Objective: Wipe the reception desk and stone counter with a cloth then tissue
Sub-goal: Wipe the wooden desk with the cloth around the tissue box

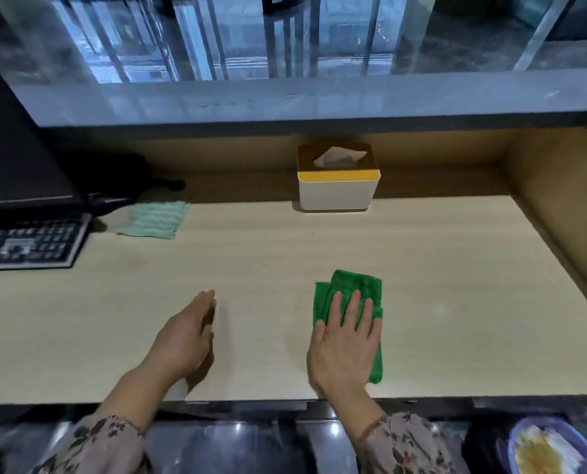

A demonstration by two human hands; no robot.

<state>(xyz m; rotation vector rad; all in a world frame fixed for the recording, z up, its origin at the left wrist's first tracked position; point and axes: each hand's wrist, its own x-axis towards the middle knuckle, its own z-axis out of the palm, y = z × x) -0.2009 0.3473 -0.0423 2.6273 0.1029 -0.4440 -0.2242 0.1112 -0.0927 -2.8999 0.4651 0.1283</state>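
Observation:
A folded green cloth (360,295) lies on the light wooden reception desk (251,268). My right hand (347,340) presses flat on it with fingers straight and spread. My left hand (186,336) rests on its edge on the desk to the left, fingers straight, holding nothing. A white tissue box (336,186) with a yellow-brown lid stands at the back of the desk, a tissue poking out. The grey stone counter (285,97) runs above and behind the desk.
A pale striped cloth (155,220) lies at the back left beside a black keyboard (28,244) and a dark monitor (11,148). A wooden side wall (566,200) closes the right end. A bin (552,449) with rubbish sits below at bottom right.

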